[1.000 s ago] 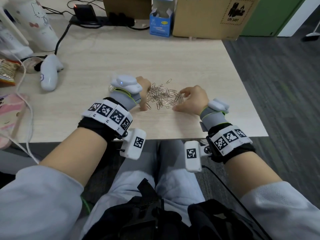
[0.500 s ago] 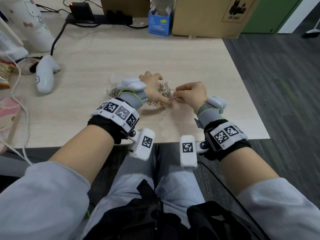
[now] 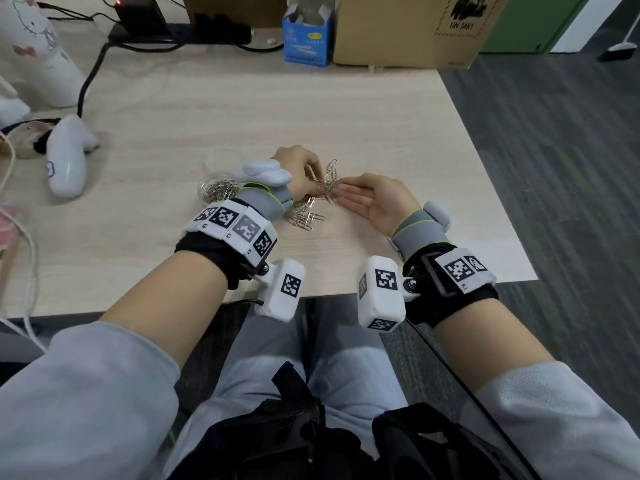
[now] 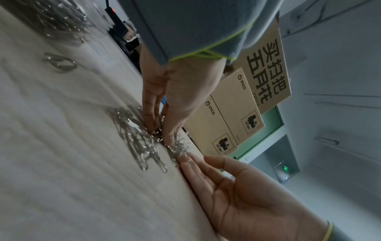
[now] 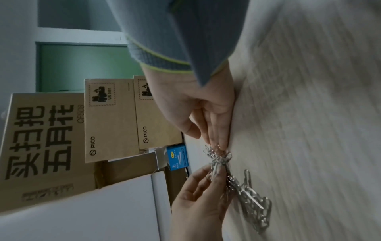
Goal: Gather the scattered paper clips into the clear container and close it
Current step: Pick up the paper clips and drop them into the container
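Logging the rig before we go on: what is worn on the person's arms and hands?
Both hands are bare: left hand, right hand. Each wrist has a grey cuff with lime edging, a black strap, a white band of black square markers and a white camera block. Pale grey-blue sleeves are pushed up the forearms.

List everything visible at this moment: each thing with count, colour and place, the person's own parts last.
paper clips: many, silver, a loose bunch on the table between the hands, some lifted.
clear container: one, transparent, left of the left wrist, open, clips inside.
table: one, light wood.
controller: one, white, table's left side.
small box: one, blue, open, far edge.
cardboard boxes: brown, several, far edge; count unclear.
power strip: one, black, far edge, with cables.
left hand: pinches clips.
right hand: flat, palm up, fingertips at the clips.
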The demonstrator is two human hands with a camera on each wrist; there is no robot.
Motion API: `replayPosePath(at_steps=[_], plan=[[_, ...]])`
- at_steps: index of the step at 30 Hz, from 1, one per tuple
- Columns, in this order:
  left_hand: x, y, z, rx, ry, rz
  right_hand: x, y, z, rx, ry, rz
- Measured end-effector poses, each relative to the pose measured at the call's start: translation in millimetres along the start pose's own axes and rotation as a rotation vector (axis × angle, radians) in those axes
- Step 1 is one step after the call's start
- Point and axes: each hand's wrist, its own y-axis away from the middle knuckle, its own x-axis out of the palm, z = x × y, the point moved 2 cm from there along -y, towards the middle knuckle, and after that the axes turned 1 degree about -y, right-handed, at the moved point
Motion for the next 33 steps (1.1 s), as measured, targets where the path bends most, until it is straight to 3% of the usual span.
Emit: replayPosePath(at_steps=[9,23,26,30,33], plan=[[-13,-20,-9,0.060,0.146,0.022,-2,-7,5,0.077,-0.098,0.032],[-6,-23,-67,0.234,0.244,0.243,2,-17,18,0.097,-0.391,0.141],[-11,-26,-65,0.252,0.295,0.159,0,-13,21,0.082,-0.436,0.094],[-18,-32,-51,0.193,0.181,-0.039,-5,-12,22,0.111,-0.574,0.094],[-10,-34,-35,0.085,-0.039,0.072,-12,-12,20,0.094,-0.522,0.057]])
